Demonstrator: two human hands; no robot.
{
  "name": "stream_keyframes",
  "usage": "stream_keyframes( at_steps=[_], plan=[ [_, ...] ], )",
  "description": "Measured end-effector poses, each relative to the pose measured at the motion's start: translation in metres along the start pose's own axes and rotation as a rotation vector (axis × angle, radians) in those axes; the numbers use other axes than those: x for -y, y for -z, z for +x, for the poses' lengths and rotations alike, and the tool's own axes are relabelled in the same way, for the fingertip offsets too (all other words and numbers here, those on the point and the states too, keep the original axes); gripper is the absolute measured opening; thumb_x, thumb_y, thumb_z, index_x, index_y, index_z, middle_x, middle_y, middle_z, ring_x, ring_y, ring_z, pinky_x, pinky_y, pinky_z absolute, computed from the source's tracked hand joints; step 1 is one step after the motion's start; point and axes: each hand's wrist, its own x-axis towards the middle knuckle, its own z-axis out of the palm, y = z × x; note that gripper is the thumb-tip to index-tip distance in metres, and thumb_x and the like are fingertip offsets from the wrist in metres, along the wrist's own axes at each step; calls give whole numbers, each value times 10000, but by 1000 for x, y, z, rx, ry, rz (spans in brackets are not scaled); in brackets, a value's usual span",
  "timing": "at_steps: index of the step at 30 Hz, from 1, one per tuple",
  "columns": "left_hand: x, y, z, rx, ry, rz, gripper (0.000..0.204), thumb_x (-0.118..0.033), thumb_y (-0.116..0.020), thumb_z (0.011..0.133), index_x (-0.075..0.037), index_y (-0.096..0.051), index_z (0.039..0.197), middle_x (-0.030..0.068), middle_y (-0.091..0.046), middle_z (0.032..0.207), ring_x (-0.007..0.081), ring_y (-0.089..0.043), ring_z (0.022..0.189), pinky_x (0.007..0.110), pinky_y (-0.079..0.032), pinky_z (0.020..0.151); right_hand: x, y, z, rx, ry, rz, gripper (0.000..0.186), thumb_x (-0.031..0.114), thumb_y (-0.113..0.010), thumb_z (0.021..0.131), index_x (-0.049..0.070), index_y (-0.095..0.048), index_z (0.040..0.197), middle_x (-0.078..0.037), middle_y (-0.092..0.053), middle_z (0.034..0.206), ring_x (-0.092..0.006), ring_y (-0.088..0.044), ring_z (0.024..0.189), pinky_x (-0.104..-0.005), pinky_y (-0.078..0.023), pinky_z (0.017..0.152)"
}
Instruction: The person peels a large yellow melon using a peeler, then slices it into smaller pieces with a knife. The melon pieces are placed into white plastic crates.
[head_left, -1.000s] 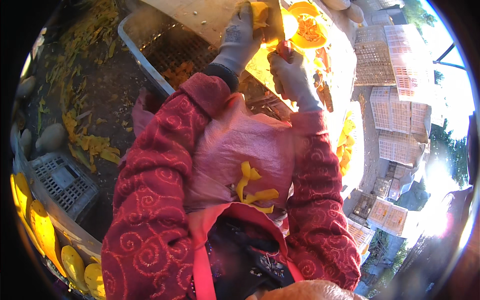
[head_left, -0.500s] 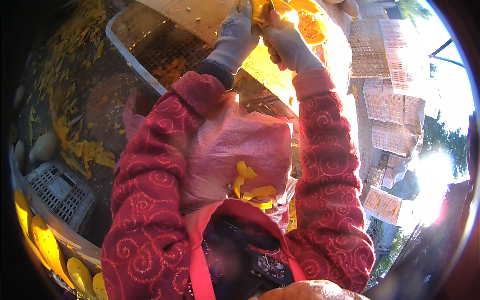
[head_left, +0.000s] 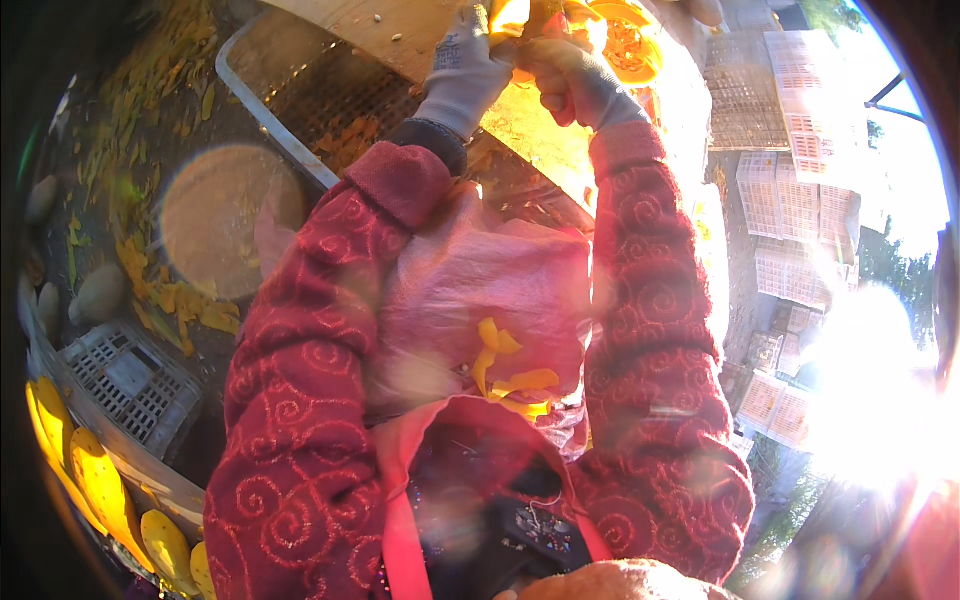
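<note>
Your left fingers point(head_left: 476, 22) pinch a pumpkin piece point(head_left: 510, 16), right fingers point(head_left: 552, 84) gripping a red knife handle point(head_left: 565, 110), near a plastic crate point(head_left: 270, 120) holding orange scraps point(head_left: 352, 138).

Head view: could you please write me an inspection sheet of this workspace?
Surface: tan board, pale specks on it, right side in strong sunlight.
Job's things: cut pumpkin, inside exposed; red-handled tool.
Clutter: yellow peel strips on the pink apron; more peelings on the ground.
Grips: left gloved hand holds a pumpkin piece; right gloved hand holds the tool.
Cables: nothing seen.
Surroundings: stacked crates at right; sun glare.
</note>
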Motion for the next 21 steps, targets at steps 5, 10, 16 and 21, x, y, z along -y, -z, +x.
stream_keyframes(
  at_steps=[5,10,16,21],
  plan=[
    [-31,-10,1,95,10,-74,657,-272,-715,790,52,-485,1313,314,-591,1115,472,-589,972,509,-485,851,-8,41,-24,-38,115,-119,194,57,-489,915,55,-603,1072,81,-393,628,-54,-360,480,-234,-307,414],
    [-46,-3,8,186,13,-236,643,-198,-663,812,41,-440,1367,314,-554,1213,467,-553,1086,494,-468,917,6,6,-51,-239,-38,-97,317,291,-626,889,191,-409,680,88,-308,538,-43,-252,386,-236,-177,343],
    [-44,14,12,84,-165,-186,718,-125,-617,831,31,-298,1455,322,-463,1355,473,-487,1213,484,-426,1013,9,-25,-94,-264,17,-265,187,190,-614,870,107,-469,786,58,-373,544,-52,-300,357,-251,-238,297],
    [-42,1,6,68,-200,-254,761,-169,-656,838,20,-282,1473,325,-453,1368,506,-480,1201,495,-425,1009,-27,-20,-117,-302,-110,-150,224,152,-621,856,136,-440,725,52,-365,552,-53,-269,361,-259,-219,315]
  ],
)
